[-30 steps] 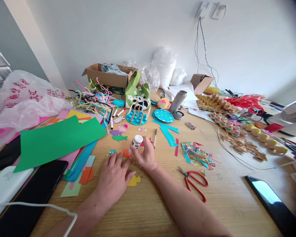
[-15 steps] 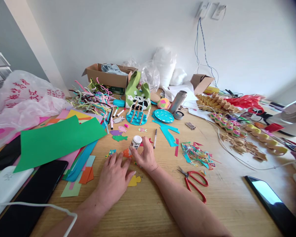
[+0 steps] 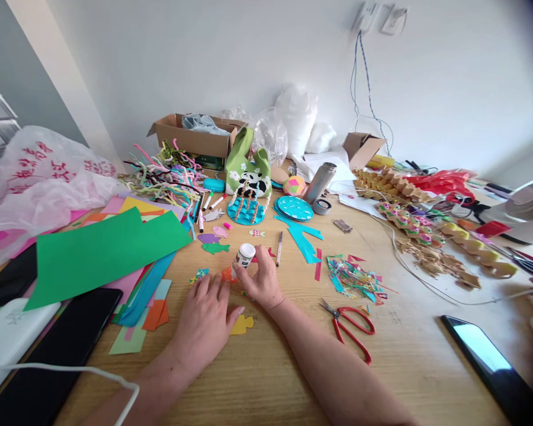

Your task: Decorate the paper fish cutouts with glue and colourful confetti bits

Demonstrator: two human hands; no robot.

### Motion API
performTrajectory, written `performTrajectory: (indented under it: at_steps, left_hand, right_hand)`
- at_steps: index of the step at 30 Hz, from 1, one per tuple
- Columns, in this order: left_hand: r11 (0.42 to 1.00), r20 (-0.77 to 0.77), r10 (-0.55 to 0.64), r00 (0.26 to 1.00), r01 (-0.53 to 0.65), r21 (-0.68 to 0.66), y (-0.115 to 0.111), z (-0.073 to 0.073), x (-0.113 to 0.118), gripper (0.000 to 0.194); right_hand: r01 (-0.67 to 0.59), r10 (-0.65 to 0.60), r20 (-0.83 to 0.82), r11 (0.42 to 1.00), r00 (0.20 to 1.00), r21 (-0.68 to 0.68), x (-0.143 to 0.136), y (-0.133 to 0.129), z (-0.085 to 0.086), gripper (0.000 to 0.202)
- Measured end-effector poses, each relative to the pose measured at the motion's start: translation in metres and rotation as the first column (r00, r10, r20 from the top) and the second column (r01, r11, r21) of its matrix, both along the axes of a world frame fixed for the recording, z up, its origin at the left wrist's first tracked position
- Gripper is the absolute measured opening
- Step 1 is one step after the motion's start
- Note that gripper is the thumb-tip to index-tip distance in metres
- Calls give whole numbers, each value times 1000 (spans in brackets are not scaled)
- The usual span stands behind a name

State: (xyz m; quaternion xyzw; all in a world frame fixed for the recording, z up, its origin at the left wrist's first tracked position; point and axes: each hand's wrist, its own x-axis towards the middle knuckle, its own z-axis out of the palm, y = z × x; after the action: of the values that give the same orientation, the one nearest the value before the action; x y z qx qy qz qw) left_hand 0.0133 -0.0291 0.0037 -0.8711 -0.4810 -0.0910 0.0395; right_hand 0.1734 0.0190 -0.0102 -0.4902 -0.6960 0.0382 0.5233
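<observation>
Since the earlier frame, the white-capped bottle point(image 3: 245, 255) has shifted slightly left, and the index finger of the left hand point(image 3: 208, 313) has edged away from it. I see the right hand point(image 3: 263, 285) pinching the bottle between thumb and fingers, beside an orange cutout point(image 3: 227, 274). The left fingers are slightly spread. Outward: a yellow cutout point(image 3: 243, 324), a pen point(image 3: 279, 248), red-handled scissors point(image 3: 346, 327).

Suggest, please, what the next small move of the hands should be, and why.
I would probably have the left hand gently steady the orange paper cutout: that hand lies right beside it, while the right hand holds the small bottle close to it, and a nudge could perhaps shift such a small piece.
</observation>
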Motion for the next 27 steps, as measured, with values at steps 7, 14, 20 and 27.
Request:
performTrajectory:
  at_steps: [7, 14, 20, 27]
  left_hand:
    - [1000, -6, 0, 1000, 0, 10, 0, -1, 0, 51]
    - [1000, 2, 2, 1000, -2, 6, 0, 1, 0, 49]
    - [1000, 15, 8, 1000, -8, -5, 0, 1, -1, 49]
    - [1000, 28, 8, 1000, -8, -4, 0, 0, -1, 46]
  right_hand:
    - [-9, 9, 22, 1000, 1000, -14, 1, 0, 0, 20]
    - [-18, 19, 27, 1000, 999, -22, 1, -1, 0, 20]
    - [-4, 4, 29, 1000, 1000, -28, 1, -1, 0, 20]
    - [1, 0, 26, 1000, 1000, -20, 0, -1, 0, 22]
